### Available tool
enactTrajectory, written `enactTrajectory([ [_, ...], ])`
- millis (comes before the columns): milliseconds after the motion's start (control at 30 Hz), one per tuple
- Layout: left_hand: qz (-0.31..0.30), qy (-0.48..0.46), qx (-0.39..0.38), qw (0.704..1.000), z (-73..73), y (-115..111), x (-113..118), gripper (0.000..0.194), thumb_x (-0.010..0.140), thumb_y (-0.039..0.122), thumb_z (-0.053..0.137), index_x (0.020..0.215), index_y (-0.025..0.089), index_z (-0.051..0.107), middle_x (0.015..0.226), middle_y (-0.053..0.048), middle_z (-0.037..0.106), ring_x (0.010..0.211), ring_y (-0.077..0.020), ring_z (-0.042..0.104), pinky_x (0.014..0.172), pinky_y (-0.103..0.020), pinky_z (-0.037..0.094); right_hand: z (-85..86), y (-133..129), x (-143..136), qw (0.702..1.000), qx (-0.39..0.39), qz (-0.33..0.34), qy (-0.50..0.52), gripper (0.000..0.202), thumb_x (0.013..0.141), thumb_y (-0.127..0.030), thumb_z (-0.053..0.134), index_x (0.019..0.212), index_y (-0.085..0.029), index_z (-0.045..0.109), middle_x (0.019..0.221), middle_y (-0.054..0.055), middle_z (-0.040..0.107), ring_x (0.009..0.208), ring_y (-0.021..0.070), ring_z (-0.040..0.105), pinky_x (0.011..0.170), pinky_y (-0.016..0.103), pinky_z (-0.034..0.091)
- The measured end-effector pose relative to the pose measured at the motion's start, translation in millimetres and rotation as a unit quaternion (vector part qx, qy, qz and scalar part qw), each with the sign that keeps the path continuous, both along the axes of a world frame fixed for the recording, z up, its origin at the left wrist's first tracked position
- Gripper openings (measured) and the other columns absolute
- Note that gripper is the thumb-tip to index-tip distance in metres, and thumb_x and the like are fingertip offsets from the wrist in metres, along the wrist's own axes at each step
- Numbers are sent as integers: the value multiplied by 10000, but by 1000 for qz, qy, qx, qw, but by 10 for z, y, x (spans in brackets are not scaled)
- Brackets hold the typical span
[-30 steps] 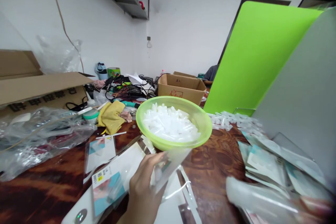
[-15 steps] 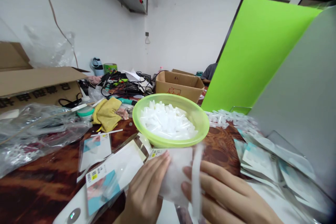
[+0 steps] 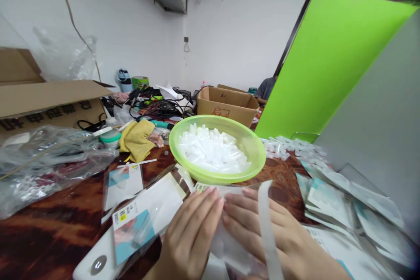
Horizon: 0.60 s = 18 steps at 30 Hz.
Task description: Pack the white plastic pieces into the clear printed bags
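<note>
Just in front of the green bowl (image 3: 218, 180), a clear plastic bag (image 3: 226, 245) with a white printed card in it lies on the table. My left hand (image 3: 193, 232) rests flat on the bag's left part, fingers stretched out. From the other side my right hand (image 3: 262, 227) lies flat on it too, its fingertips nearly meeting those of my left hand. A narrow white strip (image 3: 267, 227) stands across the back of my right hand; whether it sticks to the hand or the bag I cannot tell. The bowl holds many small translucent white plastic pieces (image 3: 213, 151).
Left of my hands lie bagged cards (image 3: 134, 232) over a white board (image 3: 95, 262). Filled bags (image 3: 331, 201) pile up at right, below a green panel (image 3: 334, 65). A yellow cloth (image 3: 136, 140), crumpled plastic (image 3: 55, 162) and cardboard boxes (image 3: 226, 107) stand around. Another person (image 3: 265, 89) sits behind.
My right hand has moved left and flattened onto the bag, closer to my left hand. The white strip now lies across its back instead of by its fingers. My left hand stays on the bag.
</note>
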State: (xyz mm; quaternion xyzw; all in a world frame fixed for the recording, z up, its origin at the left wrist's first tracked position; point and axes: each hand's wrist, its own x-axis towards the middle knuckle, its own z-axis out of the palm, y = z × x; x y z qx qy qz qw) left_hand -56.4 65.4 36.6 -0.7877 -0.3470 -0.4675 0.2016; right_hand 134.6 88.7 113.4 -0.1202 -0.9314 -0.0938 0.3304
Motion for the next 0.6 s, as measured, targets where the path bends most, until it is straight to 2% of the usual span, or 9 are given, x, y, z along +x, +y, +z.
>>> enactTrajectory([
  [100,10,12,-16,1000,20,20,18,365,891,65,339,1202,12,522,1135,-183,658,1250,-215,484,990,-341,475,64,22,3,998,-34,-14,-52,450,944,-443,420,1149,-87,602,1144,130,668,1174,183,561,1092,289,350],
  [200,7,-11,-23,1000,36,25,30,408,833,-6,326,1193,17,517,1125,-182,667,1236,-187,501,986,-311,480,167,-5,63,998,-53,10,-29,393,929,-446,459,1130,-141,605,1102,111,691,1154,171,577,1087,271,355],
  [300,-11,-6,-6,1000,21,22,33,413,835,-8,313,1189,26,521,1110,-183,674,1243,-209,497,964,-340,501,238,-31,85,994,-98,28,-42,366,923,-437,464,1156,-189,600,1101,79,696,1113,169,606,1068,267,382],
  [400,-23,4,1,1000,-11,27,30,383,869,31,307,1174,28,539,1097,-184,680,1242,-228,498,959,-356,507,238,-12,80,990,-117,33,-72,405,935,-443,443,1200,-168,577,1103,98,690,1108,181,607,1032,280,421],
  [500,-36,-15,1,999,-5,38,35,391,862,23,285,1159,22,540,1077,-193,688,1220,-207,521,957,-325,504,177,2,139,989,-133,47,46,372,941,-458,424,1144,-187,576,936,83,700,977,180,646,936,279,490],
  [567,-54,-7,19,998,41,40,50,340,888,48,300,1117,42,551,1014,-172,715,1157,-188,574,934,-287,514,131,-18,211,979,-128,12,156,317,927,-364,496,1215,-235,518,989,71,649,1007,185,610,929,298,494],
  [600,-63,14,32,997,75,39,63,294,904,65,323,1079,62,560,972,-147,730,1101,-179,613,914,-264,521,113,-35,248,975,-129,-16,182,370,914,-306,530,1276,-258,470,1077,78,610,1076,198,573,946,315,488],
])
